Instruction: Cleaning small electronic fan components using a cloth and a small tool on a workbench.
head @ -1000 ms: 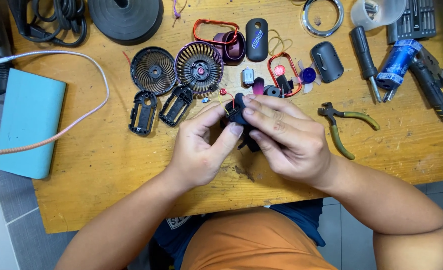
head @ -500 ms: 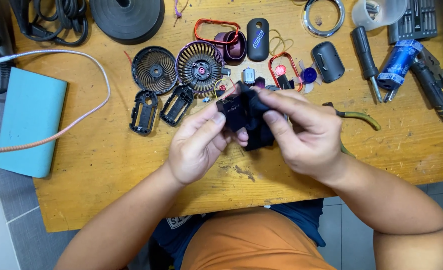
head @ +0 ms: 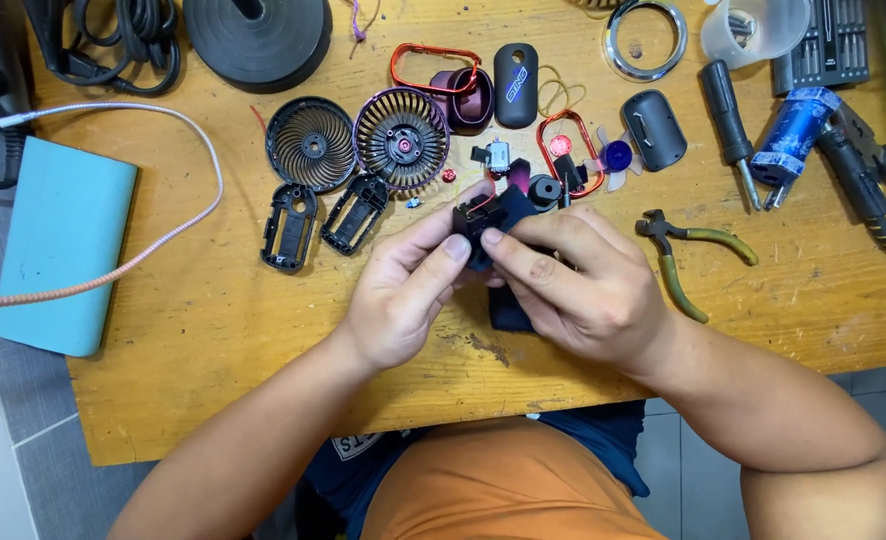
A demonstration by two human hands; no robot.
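Both hands meet over the middle of the wooden table (head: 213, 330). My left hand (head: 403, 295) and my right hand (head: 573, 285) together grip a small dark fan body (head: 493, 215) with thin red wires at its top. My thumbs press on its upper face, and a dark lower part shows under my right fingers. Just beyond lie two round fan grilles (head: 311, 143) (head: 402, 137), two black housing shells (head: 289, 226) (head: 355, 213), a small motor (head: 496, 156) and a blue fan blade (head: 617, 157).
Green-handled pliers (head: 685, 255) lie right of my right hand. A black screwdriver (head: 729, 125), a blue tool (head: 793, 135) and a bit set (head: 828, 45) sit at the far right. A teal power bank (head: 63, 245) with a pink cable (head: 153, 250) lies left.
Both hands have shifted slightly on the dark fan body and turned it; my right thumb now lies across its top. The parts on the table have not moved.
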